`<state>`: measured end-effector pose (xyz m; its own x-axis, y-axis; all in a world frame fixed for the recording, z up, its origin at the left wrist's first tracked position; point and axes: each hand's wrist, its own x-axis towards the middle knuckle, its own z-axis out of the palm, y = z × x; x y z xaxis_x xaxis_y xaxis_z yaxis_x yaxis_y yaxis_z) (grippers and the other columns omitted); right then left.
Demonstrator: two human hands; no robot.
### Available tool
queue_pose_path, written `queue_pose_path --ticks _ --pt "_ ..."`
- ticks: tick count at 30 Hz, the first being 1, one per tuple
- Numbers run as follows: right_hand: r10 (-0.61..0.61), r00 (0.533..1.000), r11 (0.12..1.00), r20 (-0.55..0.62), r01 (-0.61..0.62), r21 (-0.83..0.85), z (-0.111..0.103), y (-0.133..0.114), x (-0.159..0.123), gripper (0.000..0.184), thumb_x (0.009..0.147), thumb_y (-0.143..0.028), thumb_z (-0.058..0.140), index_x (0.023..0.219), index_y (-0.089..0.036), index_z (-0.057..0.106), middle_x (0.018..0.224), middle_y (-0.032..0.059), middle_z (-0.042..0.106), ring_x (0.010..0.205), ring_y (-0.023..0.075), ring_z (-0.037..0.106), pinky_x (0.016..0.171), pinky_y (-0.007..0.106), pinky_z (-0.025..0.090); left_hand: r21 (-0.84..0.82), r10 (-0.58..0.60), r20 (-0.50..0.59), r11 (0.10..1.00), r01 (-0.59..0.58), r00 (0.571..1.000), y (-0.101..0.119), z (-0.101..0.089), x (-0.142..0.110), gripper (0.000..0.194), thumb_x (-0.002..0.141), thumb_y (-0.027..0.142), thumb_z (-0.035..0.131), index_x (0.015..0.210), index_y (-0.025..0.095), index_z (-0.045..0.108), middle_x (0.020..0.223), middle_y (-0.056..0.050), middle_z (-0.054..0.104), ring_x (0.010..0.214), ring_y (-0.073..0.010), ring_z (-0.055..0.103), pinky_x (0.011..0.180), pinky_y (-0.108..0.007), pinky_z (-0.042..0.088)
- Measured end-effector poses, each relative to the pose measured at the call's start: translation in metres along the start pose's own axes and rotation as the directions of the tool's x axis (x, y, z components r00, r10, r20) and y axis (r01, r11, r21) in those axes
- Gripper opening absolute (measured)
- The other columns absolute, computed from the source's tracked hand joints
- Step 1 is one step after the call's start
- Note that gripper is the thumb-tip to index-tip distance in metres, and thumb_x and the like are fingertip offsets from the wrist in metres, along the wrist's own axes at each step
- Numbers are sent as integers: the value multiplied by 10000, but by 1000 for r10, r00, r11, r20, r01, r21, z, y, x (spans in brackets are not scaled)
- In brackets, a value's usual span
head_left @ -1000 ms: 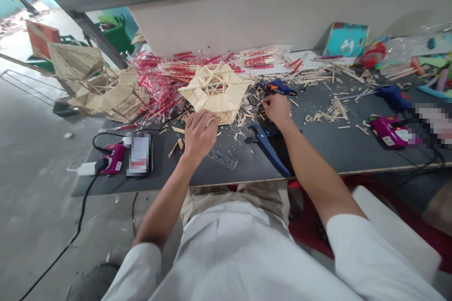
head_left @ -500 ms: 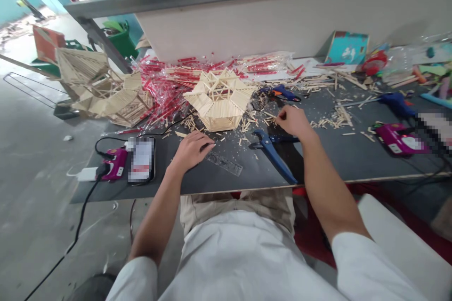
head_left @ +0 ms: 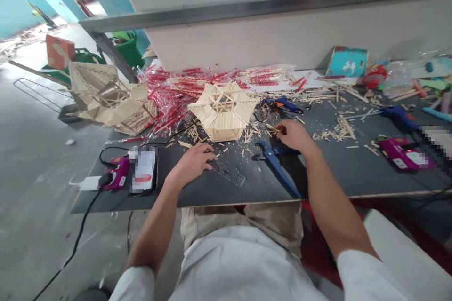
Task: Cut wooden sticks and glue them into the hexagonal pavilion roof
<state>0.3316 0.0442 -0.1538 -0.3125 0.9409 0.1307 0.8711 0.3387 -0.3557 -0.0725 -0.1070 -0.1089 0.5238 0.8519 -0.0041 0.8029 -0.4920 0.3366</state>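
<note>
My left hand [head_left: 195, 163] rests low on the dark tabletop with its fingers apart, fingertips at the left end of a clear ruler [head_left: 229, 175]. My right hand [head_left: 295, 137] is closed, with thumb and fingertips pinched at a short wooden stick [head_left: 271, 128] among loose cut pieces. Between and beyond the hands stands a six-sided model made of wooden sticks [head_left: 223, 120], which neither hand touches. A blue-handled cutter [head_left: 282, 174] lies just below my right hand. Behind that hand is a blue glue gun [head_left: 287, 104].
Red-and-clear plastic wrappers [head_left: 169, 99] heap along the wall. At the left is a larger stick structure [head_left: 116, 103]. A phone [head_left: 144, 169] and a purple power strip [head_left: 118, 173] lie front left. Another purple power strip [head_left: 402, 153] and glue gun [head_left: 399, 116] are at right.
The head view has tilted up slightly, so everything sits lower in it. My left fingertips have come to the ruler's end. My right fingers have closed among the stick pieces.
</note>
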Motion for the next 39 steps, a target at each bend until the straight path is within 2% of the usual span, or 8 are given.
queue_pose_path --ticks 5,7,18,22,27,30,34,39 --pt "-2 999 1000 -32 2 15 4 -1 -1 139 845 -190 633 943 -155 725 910 109 712 845 240 623 820 351 464 1 3 83 1000 -3 997 15 -19 11 23 987 169 664 974 188 664 1022 -43 701 1069 -248 606 965 -397 445" --pt "-9 999 999 -49 11 41 3 -1 -2 130 860 -220 631 930 -161 723 901 107 703 847 244 625 819 356 471 7 22 122 1000 -22 992 23 -30 12 129 1035 172 582 923 195 643 898 -22 677 956 -226 611 913 -388 428" --pt "-29 973 925 -230 113 362 -23 -33 -9 189 871 -224 507 721 -222 623 787 59 672 789 222 637 820 372 477 136 362 18 923 -361 932 82 -100 57 173 1030 147 545 1057 221 699 973 -19 723 1006 -218 599 1000 -392 380" --pt "-47 991 821 -122 108 560 -27 -54 -19 222 1000 -288 449 924 -230 650 761 29 667 698 188 637 685 331 513 199 459 -29 873 -445 888 91 -103 94 166 1040 239 571 941 221 703 864 -19 702 907 -227 580 923 -391 385" --pt "-390 905 421 168 13 907 -56 -93 -24 314 1030 -498 589 1162 -219 642 873 41 706 735 162 650 647 291 523 152 516 -104 853 -499 850 84 -110 126 143 1010 221 602 938 232 725 918 -29 742 937 -229 591 943 -398 393" --pt "-346 878 512 329 -117 851 -78 -119 -13 223 961 -411 738 1009 -211 651 823 27 718 706 142 657 645 263 536 137 478 -127 876 -462 869 71 -116 136 173 1046 242 559 972 226 715 904 -33 738 952 -225 598 998 -403 395" --pt "-220 844 441 489 -361 822 -100 -146 9 433 937 -400 768 1286 -266 550 730 -27 706 609 140 658 528 229 535 95 400 -227 916 -389 888 47 -129 139 168 1074 304 565 1049 214 705 990 -43 744 1024 -213 624 1069 -396 398" --pt "-233 802 550 551 -358 754 -116 -147 28 633 964 -421 728 1534 -363 458 852 -18 669 549 122 654 464 229 567 -65 95 -418 989 -134 903 2 -152 126 215 1030 402 665 1113 209 709 1105 -48 748 1072 -198 675 986 -349 474"
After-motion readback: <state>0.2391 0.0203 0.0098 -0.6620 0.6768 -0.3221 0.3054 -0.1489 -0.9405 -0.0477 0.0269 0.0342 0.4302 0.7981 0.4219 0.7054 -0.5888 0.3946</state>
